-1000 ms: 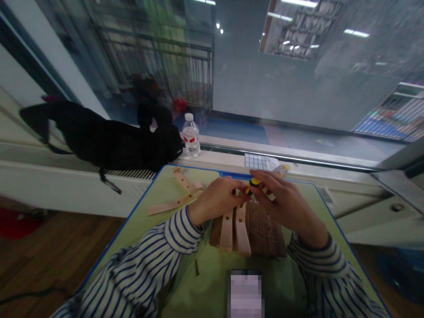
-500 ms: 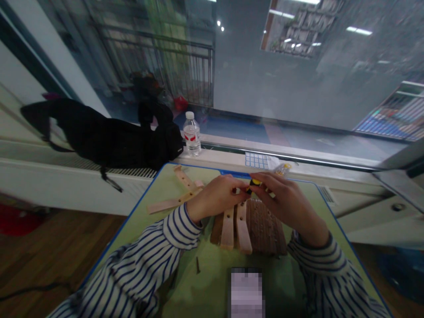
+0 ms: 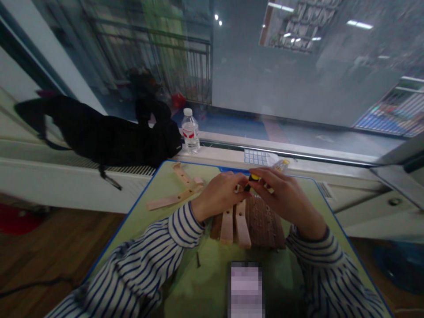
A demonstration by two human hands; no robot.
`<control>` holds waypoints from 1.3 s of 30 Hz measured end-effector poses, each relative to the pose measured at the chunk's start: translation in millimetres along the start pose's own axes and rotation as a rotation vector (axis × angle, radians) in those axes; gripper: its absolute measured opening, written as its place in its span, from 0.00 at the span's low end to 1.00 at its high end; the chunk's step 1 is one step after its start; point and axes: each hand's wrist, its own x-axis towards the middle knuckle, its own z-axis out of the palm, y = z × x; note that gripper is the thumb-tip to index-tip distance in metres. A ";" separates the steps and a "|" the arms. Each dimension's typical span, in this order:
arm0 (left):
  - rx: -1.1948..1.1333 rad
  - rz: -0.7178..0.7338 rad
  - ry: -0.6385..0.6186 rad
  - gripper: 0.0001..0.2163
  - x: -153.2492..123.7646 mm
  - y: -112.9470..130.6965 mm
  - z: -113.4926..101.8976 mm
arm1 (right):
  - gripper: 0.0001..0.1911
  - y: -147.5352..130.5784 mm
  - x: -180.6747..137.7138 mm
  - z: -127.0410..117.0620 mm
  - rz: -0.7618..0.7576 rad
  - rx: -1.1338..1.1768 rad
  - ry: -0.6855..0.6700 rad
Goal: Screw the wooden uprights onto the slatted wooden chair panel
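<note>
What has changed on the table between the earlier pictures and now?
Very little. The right hand turned the yellow tool slightly, so its fingers now hide more of it. The left hand stayed at the tool's tip, both above the slats. Bottle and bag did not move.

**Around the green table: sill, bag and bottle**

A black bag [image 3: 109, 139] lies along the white window sill [image 3: 314, 155], and a clear water bottle [image 3: 191, 137] with a red label stands upright just beside its right end. Further right on the sill sits a blue-gridded sheet [image 3: 256, 157]. On the table [image 3: 145, 216], near its far left corner, loose wooden strips [image 3: 172, 198] lie crossed and touching. A small dark screw [image 3: 198, 259] lies alone near the front edge. A wooden floor [image 3: 43, 251] shows to the left, below the sill.
</note>
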 end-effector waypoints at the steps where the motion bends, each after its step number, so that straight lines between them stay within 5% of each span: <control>1: 0.001 -0.005 0.001 0.07 -0.1 0.0 0.0 | 0.17 -0.4 -0.3 -0.2 0.002 -0.001 0.001; 39: -0.064 -0.011 -0.011 0.07 1.1 -0.4 -4.4 | 0.15 -0.3 0.2 2.9 0.053 -0.033 0.007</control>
